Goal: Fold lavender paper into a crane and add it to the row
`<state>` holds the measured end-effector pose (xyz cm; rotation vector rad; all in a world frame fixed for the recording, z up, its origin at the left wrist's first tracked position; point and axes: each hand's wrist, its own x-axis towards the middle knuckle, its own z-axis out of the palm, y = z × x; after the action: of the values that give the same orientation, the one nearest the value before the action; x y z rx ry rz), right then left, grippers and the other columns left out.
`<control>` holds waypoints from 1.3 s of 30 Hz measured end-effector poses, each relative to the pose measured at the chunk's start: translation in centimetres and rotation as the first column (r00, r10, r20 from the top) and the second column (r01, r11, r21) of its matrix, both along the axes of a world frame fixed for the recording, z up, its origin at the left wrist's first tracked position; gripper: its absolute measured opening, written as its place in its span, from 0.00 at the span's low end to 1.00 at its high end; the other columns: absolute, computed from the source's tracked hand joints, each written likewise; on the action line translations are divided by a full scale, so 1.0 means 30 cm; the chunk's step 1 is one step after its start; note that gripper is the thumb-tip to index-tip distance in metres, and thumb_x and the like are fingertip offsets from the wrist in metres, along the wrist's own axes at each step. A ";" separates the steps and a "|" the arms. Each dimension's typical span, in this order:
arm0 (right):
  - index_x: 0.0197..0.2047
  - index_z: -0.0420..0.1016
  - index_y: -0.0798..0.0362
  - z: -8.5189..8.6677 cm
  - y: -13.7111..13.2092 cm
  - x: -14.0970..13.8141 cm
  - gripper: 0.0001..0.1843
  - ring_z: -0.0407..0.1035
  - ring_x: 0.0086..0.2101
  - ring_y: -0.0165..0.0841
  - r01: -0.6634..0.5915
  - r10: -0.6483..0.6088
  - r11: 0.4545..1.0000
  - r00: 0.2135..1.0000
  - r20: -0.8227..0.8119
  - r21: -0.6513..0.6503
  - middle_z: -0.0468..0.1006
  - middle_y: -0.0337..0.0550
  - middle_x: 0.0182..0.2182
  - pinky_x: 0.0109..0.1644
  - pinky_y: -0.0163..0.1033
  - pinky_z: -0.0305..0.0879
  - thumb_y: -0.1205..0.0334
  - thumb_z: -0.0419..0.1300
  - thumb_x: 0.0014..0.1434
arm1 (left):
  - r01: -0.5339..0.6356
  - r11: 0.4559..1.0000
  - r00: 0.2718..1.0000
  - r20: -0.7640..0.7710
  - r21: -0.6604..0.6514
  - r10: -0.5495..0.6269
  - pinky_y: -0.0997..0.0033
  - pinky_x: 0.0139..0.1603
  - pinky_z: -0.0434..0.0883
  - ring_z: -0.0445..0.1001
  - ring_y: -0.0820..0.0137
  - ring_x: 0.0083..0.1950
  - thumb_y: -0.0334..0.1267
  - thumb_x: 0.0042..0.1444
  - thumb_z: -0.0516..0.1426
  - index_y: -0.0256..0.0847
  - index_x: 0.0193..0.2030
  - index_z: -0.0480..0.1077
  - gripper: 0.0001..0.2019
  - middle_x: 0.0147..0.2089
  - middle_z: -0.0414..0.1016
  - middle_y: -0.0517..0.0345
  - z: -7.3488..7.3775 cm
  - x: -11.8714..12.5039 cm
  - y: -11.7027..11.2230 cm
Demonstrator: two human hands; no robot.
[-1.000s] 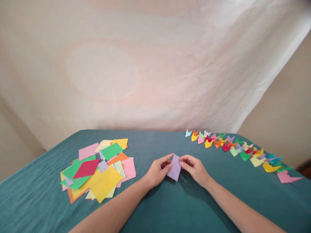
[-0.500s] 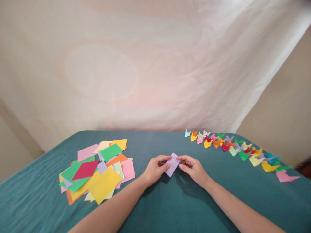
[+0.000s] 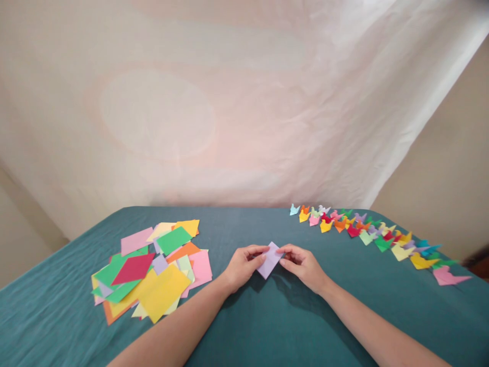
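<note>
A small folded piece of lilac origami paper [image 3: 270,261] is held between my two hands, a little above the table, with one corner pointing away from me. My left hand [image 3: 243,266] pinches its left side between thumb and fingers. On the right side, the thumb and index finger of my right hand [image 3: 301,265] grip the same paper near its upper edge. The fingers cover both side corners, and the paper's underside is hidden.
To the left lies a loose pile of coloured paper squares [image 3: 164,293]. Several folded paper cranes [image 3: 369,237] stand in slanting rows at the right. A dark green cloth [image 3: 244,331] covers the table, and a pale sheet [image 3: 244,102] hangs behind it.
Both hands keep their grip on the lilac paper. My right thumb has shifted slightly left onto it, and more of the paper's lower part shows as a diamond.
</note>
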<state>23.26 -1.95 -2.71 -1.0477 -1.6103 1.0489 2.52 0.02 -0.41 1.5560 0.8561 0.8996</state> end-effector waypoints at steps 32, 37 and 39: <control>0.46 0.70 0.50 0.027 -0.008 -0.009 0.16 0.64 0.32 0.29 -0.043 0.017 0.985 0.988 0.154 0.167 0.68 0.41 0.37 0.38 0.36 0.63 0.63 0.60 0.52 | 0.047 0.997 0.997 0.058 -0.066 -0.043 0.69 0.46 0.65 0.70 0.64 0.44 0.44 0.50 0.59 0.35 0.48 0.72 0.20 0.46 0.74 0.49 0.002 0.000 0.005; 0.45 0.71 0.50 0.022 -0.006 -0.006 0.15 0.63 0.31 0.30 -0.042 0.022 0.988 0.991 0.133 0.149 0.68 0.41 0.37 0.37 0.36 0.62 0.61 0.60 0.53 | 0.046 0.997 0.998 0.053 -0.055 -0.043 0.68 0.48 0.65 0.70 0.63 0.45 0.44 0.50 0.59 0.35 0.48 0.73 0.20 0.47 0.74 0.49 0.007 -0.001 0.002; 0.45 0.71 0.50 0.020 -0.005 -0.006 0.14 0.63 0.31 0.29 -0.044 0.026 0.988 0.992 0.124 0.145 0.68 0.41 0.37 0.36 0.35 0.62 0.60 0.60 0.53 | 0.047 0.998 0.998 0.048 -0.049 -0.045 0.67 0.48 0.65 0.70 0.63 0.46 0.44 0.50 0.59 0.36 0.48 0.73 0.20 0.48 0.74 0.49 0.008 -0.003 0.002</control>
<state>23.07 -2.12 -2.12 -1.0033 -1.7819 0.8876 2.44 0.08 -0.16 1.4998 0.8007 0.8722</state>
